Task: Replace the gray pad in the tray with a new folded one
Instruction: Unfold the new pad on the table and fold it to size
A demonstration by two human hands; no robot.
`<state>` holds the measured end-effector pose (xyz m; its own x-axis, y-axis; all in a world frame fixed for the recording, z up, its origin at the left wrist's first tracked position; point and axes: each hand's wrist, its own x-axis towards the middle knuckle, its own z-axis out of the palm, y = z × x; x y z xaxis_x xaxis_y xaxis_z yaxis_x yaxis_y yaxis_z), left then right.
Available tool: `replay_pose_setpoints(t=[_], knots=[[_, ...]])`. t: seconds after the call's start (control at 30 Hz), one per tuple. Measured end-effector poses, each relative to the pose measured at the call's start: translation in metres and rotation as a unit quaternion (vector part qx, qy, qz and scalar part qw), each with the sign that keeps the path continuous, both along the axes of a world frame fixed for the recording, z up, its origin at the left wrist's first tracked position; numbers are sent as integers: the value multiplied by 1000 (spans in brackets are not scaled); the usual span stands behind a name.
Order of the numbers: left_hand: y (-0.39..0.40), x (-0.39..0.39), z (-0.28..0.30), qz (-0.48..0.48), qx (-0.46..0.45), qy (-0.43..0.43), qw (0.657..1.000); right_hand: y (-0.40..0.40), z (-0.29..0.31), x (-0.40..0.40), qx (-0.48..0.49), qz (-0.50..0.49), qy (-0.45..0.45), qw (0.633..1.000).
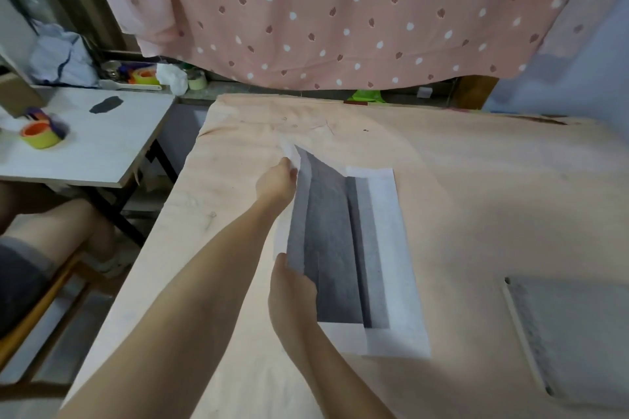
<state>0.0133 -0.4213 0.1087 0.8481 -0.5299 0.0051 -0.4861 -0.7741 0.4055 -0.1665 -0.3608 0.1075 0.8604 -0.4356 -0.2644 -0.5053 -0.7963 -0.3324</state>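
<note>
A gray pad (335,241) with white edges lies partly folded on the peach-covered table (476,180). My left hand (277,182) pinches its far left corner and lifts that white edge. Nearer to me, my right hand (292,286) grips the same left edge, fingers tucked under the fold. The pad's right side is folded over in a long strip. The gray tray (571,333) sits at the right, apart from both hands, with a gray surface inside it.
A small white side table (102,146) stands at the left with yellow tape rolls (40,134) and a dark patch. A pink dotted cloth (340,10) hangs behind. A person's legs (51,231) on a stool show at the lower left.
</note>
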Motion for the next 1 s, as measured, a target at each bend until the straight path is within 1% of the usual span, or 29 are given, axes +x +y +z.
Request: replay_pose_setpoints(t=[0.1,0.27,0.33,0.4,0.43,0.47,0.53,0.57,0.63,0.7,0.8,0.87,0.9,0.97,1.0], knots=[[16,24,-15,-1,-7,33,999,17,-7,23,-58,27,22,998],[33,57,-39,8,-3,68,998,35,-21,57,-74,21,30,997],[38,69,-50,11,-1,85,996,38,-33,70,-92,46,40,994],[42,78,-61,13,12,100,995,41,-44,80,-45,38,59,996],[45,81,-67,14,19,110,994,42,-48,85,1,0,35,999],[48,85,-73,14,24,120,992,43,-54,89,26,-24,17,999],[54,92,-86,12,27,140,990,44,-67,94,44,-49,7,998],[57,96,-91,11,27,150,988,46,-70,93,56,-36,19,998],[62,102,-102,11,30,164,986,49,-68,92,-2,62,75,995],[67,106,-111,11,39,175,984,49,-77,88,-53,118,92,987],[70,111,-124,12,51,191,980,56,-86,89,-62,91,92,990],[70,112,-130,19,59,193,979,60,-93,89,-71,43,69,994],[70,111,-133,23,60,192,979,61,-96,90,-67,27,72,995],[71,110,-137,31,63,192,979,63,-106,94,-57,25,74,995],[71,109,-139,33,65,193,979,65,-115,95,-68,24,63,995]])
